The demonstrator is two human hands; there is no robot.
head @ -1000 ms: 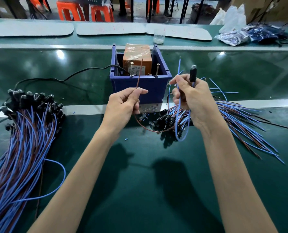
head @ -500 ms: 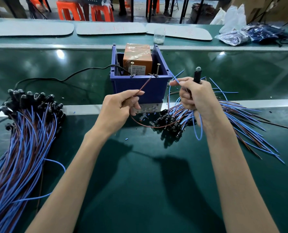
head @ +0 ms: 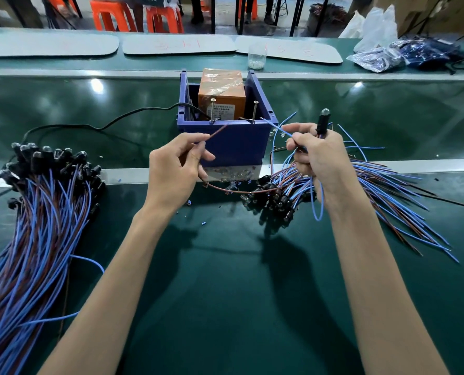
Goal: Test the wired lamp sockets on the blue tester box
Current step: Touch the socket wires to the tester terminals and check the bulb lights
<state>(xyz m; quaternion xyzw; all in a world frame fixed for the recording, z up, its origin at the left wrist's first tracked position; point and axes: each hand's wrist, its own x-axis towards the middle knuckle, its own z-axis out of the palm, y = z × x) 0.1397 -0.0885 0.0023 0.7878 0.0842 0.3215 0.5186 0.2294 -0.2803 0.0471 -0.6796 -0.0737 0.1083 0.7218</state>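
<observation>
From your head camera, the square blue plastic tester box (head: 233, 142) sat on the glossy green belt (head: 63, 104) straight ahead of you, just behind the metal rail (head: 125, 175). Inside it was an orange tape-wrapped block (head: 221, 90), and two upright metal screws (head: 212, 110) stood at its front rim. A black power cable (head: 103, 127) ran from the box toward your left.

Your left hand (head: 175, 169) pinched a thin brown wire (head: 216, 133) between thumb and forefinger. Its free end angled up toward the box's front rim, close to the left screw; whether it touched could not be told.

Your right hand (head: 317, 155) was curled around a black lamp socket (head: 322, 123) with a clear bulb on top, held upright above the fist. The thumb and forefinger of that hand pinched a thin blue wire (head: 279, 129) whose end reached toward the right screw; contact there was not clear either. The brown wire sagged in a loop between your hands.

Below your right hand lay a loose heap of wired black sockets (head: 277, 201), their blue and brown leads fanning to the right. A larger bundle of wired sockets (head: 36, 226) lay well apart on your left. Beyond the belt stood a small clear jar (head: 257, 56).
</observation>
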